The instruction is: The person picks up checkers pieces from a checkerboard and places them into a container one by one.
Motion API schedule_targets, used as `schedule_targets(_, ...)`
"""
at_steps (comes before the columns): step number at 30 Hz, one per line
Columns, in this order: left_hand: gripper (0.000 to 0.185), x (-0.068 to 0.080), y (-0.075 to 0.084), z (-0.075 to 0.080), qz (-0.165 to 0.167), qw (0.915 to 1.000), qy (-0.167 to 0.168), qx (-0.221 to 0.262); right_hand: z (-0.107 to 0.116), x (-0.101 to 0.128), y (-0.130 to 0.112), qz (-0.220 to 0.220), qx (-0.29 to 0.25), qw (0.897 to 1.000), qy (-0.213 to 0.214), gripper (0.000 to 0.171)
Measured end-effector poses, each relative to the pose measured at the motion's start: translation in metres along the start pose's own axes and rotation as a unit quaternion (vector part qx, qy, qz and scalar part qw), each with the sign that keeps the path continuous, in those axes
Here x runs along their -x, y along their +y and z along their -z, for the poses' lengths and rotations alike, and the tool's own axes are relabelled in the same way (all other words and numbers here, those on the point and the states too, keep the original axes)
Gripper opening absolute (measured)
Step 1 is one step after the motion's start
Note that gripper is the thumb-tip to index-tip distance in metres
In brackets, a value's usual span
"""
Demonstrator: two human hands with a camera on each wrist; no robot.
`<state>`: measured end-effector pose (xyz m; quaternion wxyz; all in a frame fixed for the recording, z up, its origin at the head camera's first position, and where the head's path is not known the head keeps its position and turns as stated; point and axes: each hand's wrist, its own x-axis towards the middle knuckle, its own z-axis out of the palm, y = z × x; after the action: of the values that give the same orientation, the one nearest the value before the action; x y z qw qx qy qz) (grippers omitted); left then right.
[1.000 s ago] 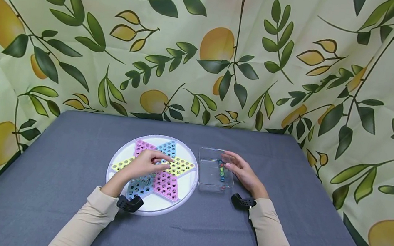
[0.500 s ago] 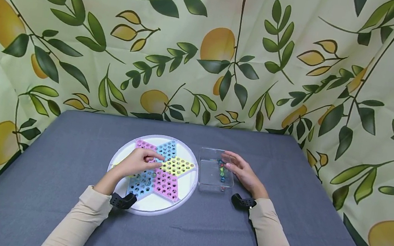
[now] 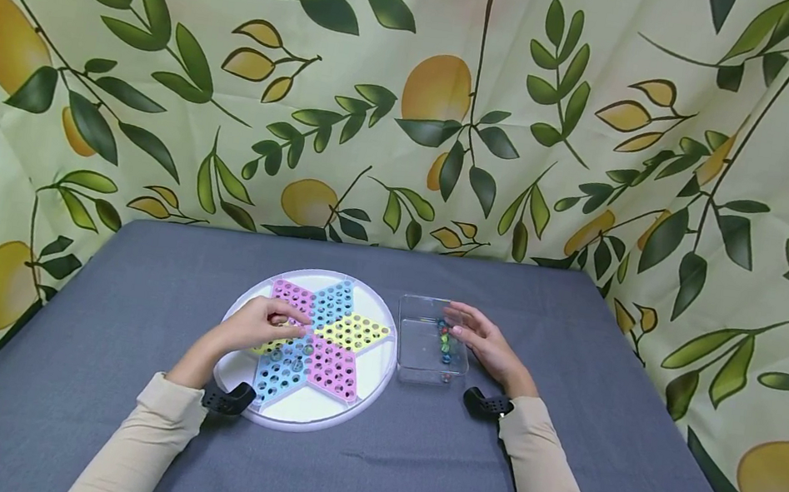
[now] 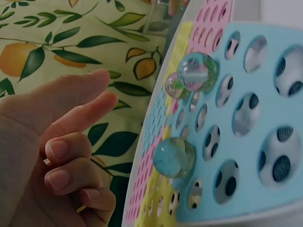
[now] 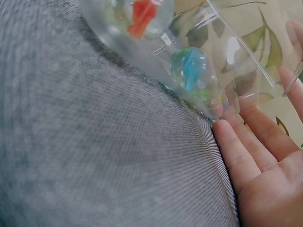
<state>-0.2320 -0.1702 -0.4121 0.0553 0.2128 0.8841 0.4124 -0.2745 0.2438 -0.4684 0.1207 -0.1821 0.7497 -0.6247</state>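
Both arms reached forward in beige sleeves, each with a black wrist-mounted camera below the cuff. The left hand (image 3: pixel 260 326) was raised slightly, palm down; its index finger and thumb stretched forward while the other fingers (image 4: pixel 66 165) curled inward, holding nothing. The right hand (image 3: pixel 486 345) rested on its edge, palm turned inward toward the left, its fingers (image 5: pixel 246 156) straight and close together.

We see a round white game board (image 3: pixel 298 413) with a star of pink, blue and yellow holed panels, lying flat; glass marbles (image 4: pixel 173 156) sit in its blue holes. Beside it stands a clear box (image 3: pixel 418 350) holding coloured marbles (image 3: pixel 445 341).
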Motion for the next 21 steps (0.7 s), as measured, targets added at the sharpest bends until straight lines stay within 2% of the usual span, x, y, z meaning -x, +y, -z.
schedule_targets(6, 0.025, 0.004, -0.006, 0.005, 0.008, 0.9996, -0.024, 0.013, -0.001, 0.001, -0.001, 0.011, -0.012, 1.000, -0.004, 0.057)
schedule_targets(14, 0.028, 0.010, -0.012, 0.013, 0.017, 0.9980, -0.055, 0.025, -0.002, 0.002, -0.003, 0.003, 0.006, 1.000, 0.001, 0.056)
schedule_targets(21, 0.035, 0.014, -0.015, 0.016, 0.023, 0.9963, -0.080, 0.024, -0.001, 0.002, -0.003, 0.009, -0.001, 1.000, -0.004, 0.057)
